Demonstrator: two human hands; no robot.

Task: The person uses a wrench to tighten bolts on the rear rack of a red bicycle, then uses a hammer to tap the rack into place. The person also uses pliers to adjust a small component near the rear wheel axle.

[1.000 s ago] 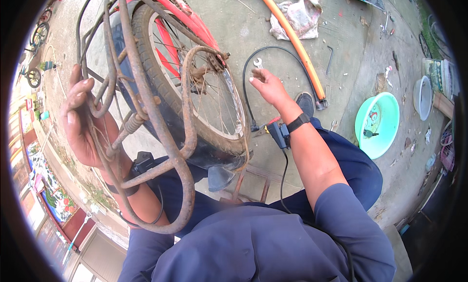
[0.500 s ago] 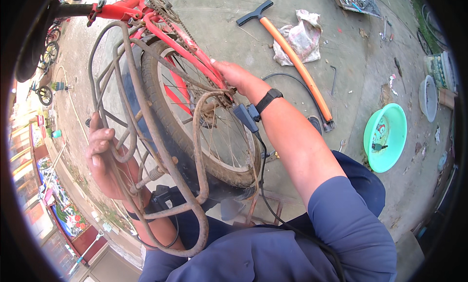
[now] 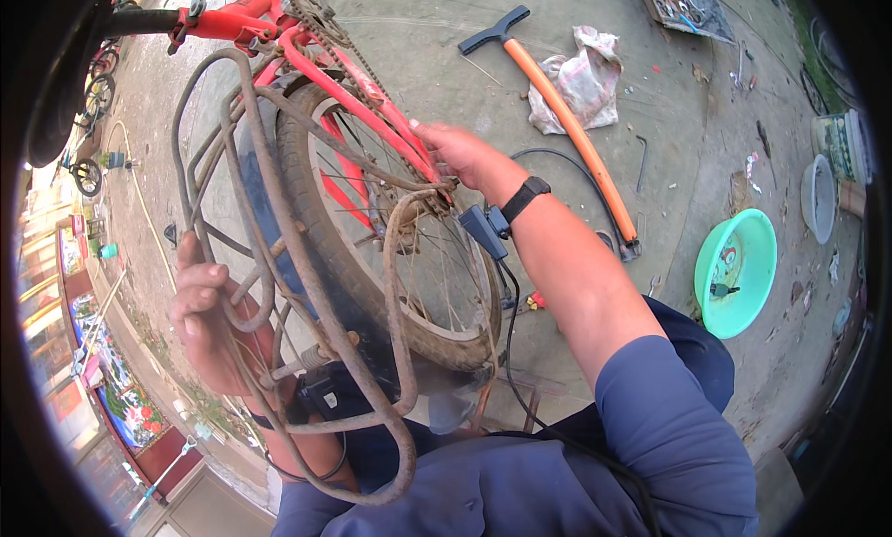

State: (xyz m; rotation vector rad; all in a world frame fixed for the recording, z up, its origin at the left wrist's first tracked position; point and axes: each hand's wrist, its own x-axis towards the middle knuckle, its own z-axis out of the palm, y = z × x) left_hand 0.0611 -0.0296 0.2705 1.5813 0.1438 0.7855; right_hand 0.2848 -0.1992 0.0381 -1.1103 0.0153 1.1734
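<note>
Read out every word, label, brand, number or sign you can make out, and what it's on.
Nothing can be read clearly.
White sack: reddish marking, too blurred to read.
Black device on the left wrist: pale mark, too small to read.
Red bicycle frame: no legible lettering.
Colourful panel: any lettering too small.

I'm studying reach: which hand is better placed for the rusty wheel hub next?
Right hand, probably: it's at the red metal frame near the hub; the left hand is partly behind the brown tubular metal rack.
</note>
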